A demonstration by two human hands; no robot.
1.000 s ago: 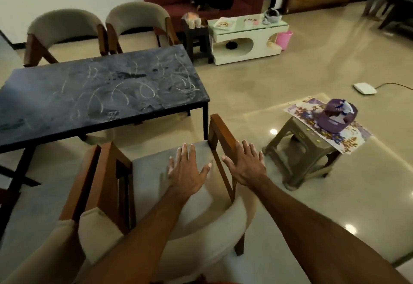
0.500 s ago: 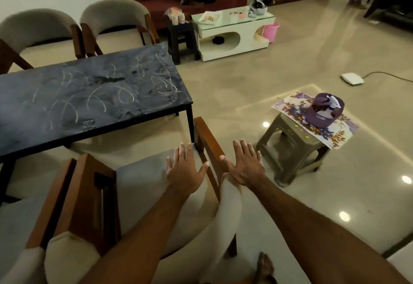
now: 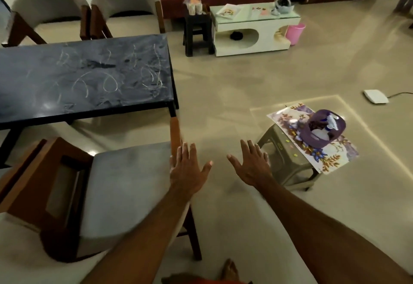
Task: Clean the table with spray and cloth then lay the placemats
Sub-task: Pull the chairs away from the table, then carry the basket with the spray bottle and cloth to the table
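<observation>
Both my arms are stretched forward, bare, palms turned down. My left hand point(image 3: 188, 167) has its fingers straight and close together, the thumb spread out to the right. My right hand point(image 3: 251, 165) is flat too, fingers straight, thumb pointing to the left. Neither hand holds anything. The two hands are near each other but apart.

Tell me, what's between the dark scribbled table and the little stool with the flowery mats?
In the head view, only bare shiny beige floor lies between the dark chalk-scribbled table and the grey plastic stool carrying the flowery placemats.
</observation>
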